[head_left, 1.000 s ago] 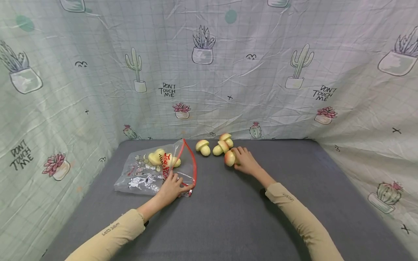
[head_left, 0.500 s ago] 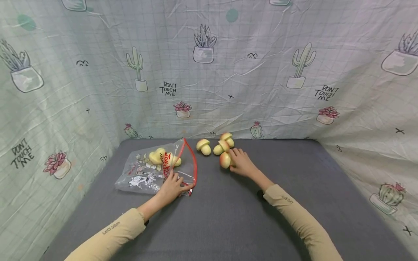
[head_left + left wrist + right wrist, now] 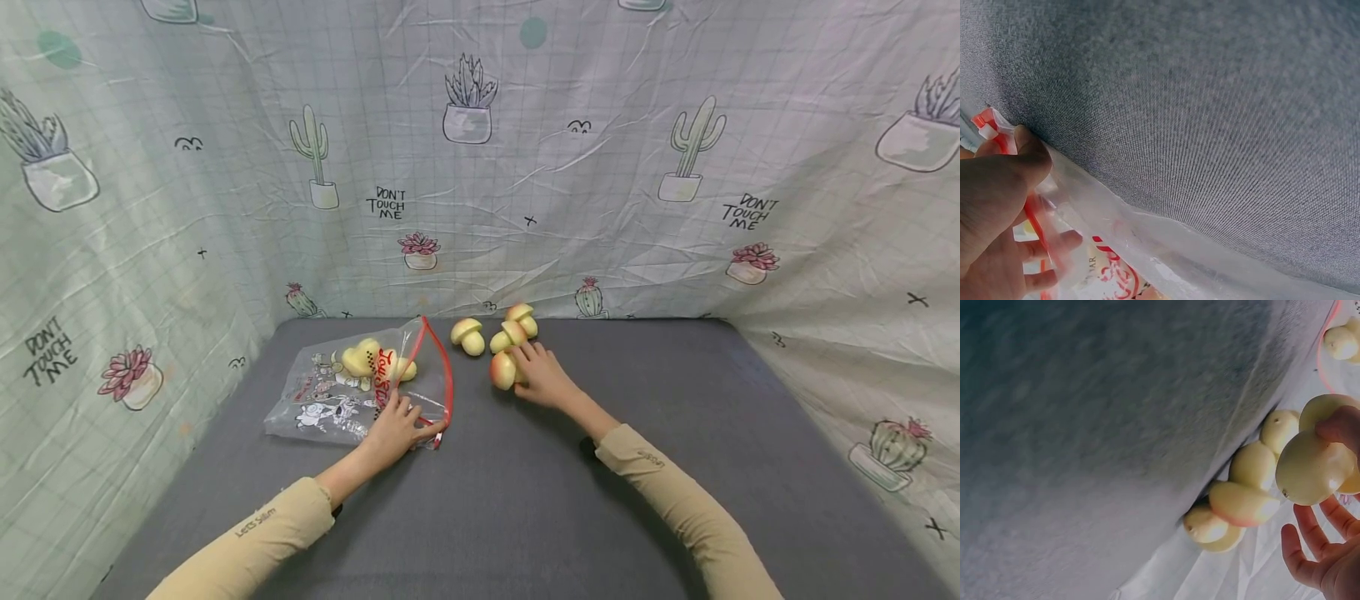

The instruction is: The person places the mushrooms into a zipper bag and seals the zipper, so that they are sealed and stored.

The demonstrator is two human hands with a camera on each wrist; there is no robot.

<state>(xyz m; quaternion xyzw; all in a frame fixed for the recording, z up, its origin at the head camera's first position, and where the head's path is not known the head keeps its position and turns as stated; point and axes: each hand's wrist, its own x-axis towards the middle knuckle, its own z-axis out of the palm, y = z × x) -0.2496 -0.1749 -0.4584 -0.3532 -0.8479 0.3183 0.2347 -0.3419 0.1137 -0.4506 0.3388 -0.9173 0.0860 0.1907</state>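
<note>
My left hand (image 3: 392, 432) pinches the near corner of a clear zip bag (image 3: 296, 408) with red edging. In the left wrist view, the thumb lies over the bag's rim (image 3: 1035, 215) and other fingers show through the plastic. Pale yellow mushroom shapes (image 3: 360, 358) lie inside the bag. My right hand (image 3: 546, 379) holds a toy mushroom (image 3: 502, 370) with a reddish-yellow cap, gripped by the thumb and fingers in the right wrist view. Behind it, two toy mushrooms (image 3: 510, 335) touch, and another mushroom (image 3: 468, 337) lies nearer the bag's mouth.
A dark grey cloth covers the table (image 3: 495, 508). Behind and at both sides hangs a pale curtain (image 3: 480, 208) printed with cactus and pot drawings; it meets the table's back edge just behind the mushrooms.
My right hand has moved left with the mushroom, toward the bag's opening. The left hand and the bag look unmoved.
</note>
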